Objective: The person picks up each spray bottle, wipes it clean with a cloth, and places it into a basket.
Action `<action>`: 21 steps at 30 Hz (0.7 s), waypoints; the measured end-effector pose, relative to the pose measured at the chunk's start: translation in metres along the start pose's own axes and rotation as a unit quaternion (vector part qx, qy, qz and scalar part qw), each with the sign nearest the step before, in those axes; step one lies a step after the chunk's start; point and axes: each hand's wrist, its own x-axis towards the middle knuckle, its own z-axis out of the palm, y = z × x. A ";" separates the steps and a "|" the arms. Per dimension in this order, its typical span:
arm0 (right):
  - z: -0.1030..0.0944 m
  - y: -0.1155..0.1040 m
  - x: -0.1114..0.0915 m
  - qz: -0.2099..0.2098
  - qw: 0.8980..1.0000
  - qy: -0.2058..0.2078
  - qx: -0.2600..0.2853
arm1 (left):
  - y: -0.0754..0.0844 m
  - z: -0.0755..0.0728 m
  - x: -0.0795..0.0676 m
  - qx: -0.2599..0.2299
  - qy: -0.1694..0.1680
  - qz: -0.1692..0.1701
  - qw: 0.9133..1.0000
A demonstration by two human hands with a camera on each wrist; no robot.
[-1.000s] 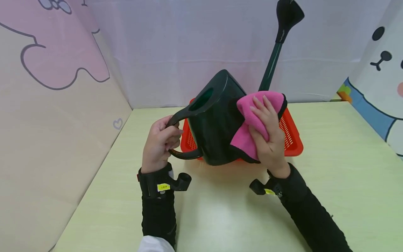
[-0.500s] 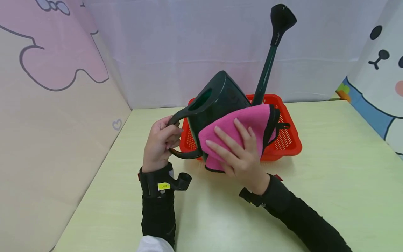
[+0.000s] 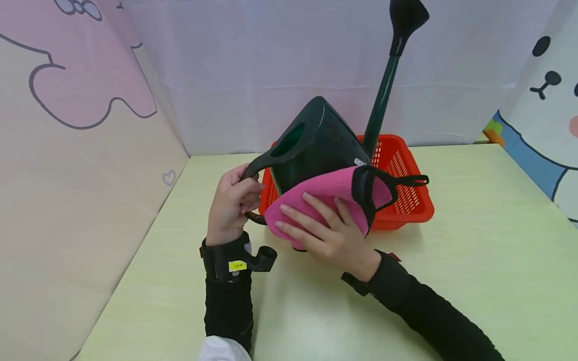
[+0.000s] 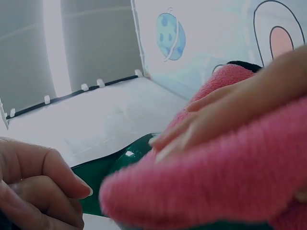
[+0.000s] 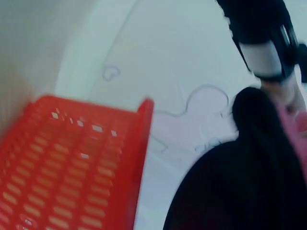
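A dark green watering can (image 3: pixel 311 153) is tilted above the table, its long spout (image 3: pixel 382 105) rising to the right with a black sprinkler head (image 3: pixel 406 22). My left hand (image 3: pixel 230 205) grips its handle, fingers curled. My right hand (image 3: pixel 336 238) presses a pink cloth (image 3: pixel 329 181) against the can's lower side, fingers spread and nearly straight. The cloth's black edging and loop (image 3: pixel 413 180) point right. In the left wrist view the fluffy cloth (image 4: pixel 201 187) hides much of the can. The right thumb is hidden.
Behind the can a red slotted basket (image 3: pixel 420 208) stands on the pale table (image 3: pixel 487 225); its wall (image 5: pixel 91 117) fills the left of the blurred right wrist view. A white curtain (image 3: pixel 253 75) hangs behind, and printed panels (image 3: pixel 90 210) flank the table.
My right hand has slid the pink cloth from the can's right side leftward and down along its lower side. The cloth's black loop now shows. The left hand keeps its grip, almost still.
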 end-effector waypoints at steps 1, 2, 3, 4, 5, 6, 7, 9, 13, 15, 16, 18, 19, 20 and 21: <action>-0.001 0.004 0.000 0.016 0.999 0.021 0.021 | 0.000 0.000 0.000 -0.001 0.000 0.001 1.000; -0.001 0.008 0.000 0.036 0.997 0.044 0.044 | 0.001 -0.001 -0.001 -0.002 0.000 0.000 1.000; -0.002 0.012 0.000 0.060 0.993 0.069 0.069 | 0.001 -0.001 -0.001 -0.003 0.000 0.000 1.000; -0.003 0.016 0.001 0.087 0.987 0.097 0.098 | 0.002 -0.001 -0.001 -0.004 -0.001 -0.001 1.000; -0.003 0.021 0.001 0.116 0.977 0.126 0.127 | 0.002 -0.002 -0.002 -0.006 -0.002 -0.003 1.000; -0.004 0.025 0.002 0.146 0.964 0.155 0.159 | 0.003 -0.002 -0.002 -0.007 -0.003 -0.004 1.000; -0.006 0.030 0.002 0.178 0.949 0.180 0.186 | 0.003 -0.003 -0.002 -0.009 -0.005 -0.005 1.000; -0.008 0.040 0.002 0.242 0.915 0.225 0.230 | 0.004 -0.004 -0.003 -0.014 -0.011 -0.004 1.000; -0.012 0.056 -0.001 0.331 0.860 0.263 0.285 | 0.004 -0.006 -0.004 -0.021 -0.026 0.001 0.999; -0.011 0.058 -0.003 0.337 0.859 0.263 0.284 | 0.004 -0.007 -0.003 -0.020 -0.027 0.001 0.999; -0.009 0.057 -0.004 0.332 0.864 0.258 0.278 | 0.004 -0.008 -0.003 -0.020 -0.025 0.000 0.999; -0.005 0.054 -0.005 0.307 0.883 0.250 0.254 | 0.004 -0.010 -0.003 -0.018 -0.018 -0.004 1.000; -0.002 0.051 -0.005 0.292 0.893 0.247 0.238 | 0.004 -0.011 -0.003 -0.019 -0.014 -0.005 1.000; 0.000 0.047 -0.005 0.277 0.902 0.245 0.223 | 0.004 -0.011 -0.003 -0.020 -0.010 -0.006 1.000; 0.003 0.043 -0.005 0.261 0.911 0.242 0.208 | 0.004 -0.012 -0.003 -0.021 -0.006 -0.008 1.000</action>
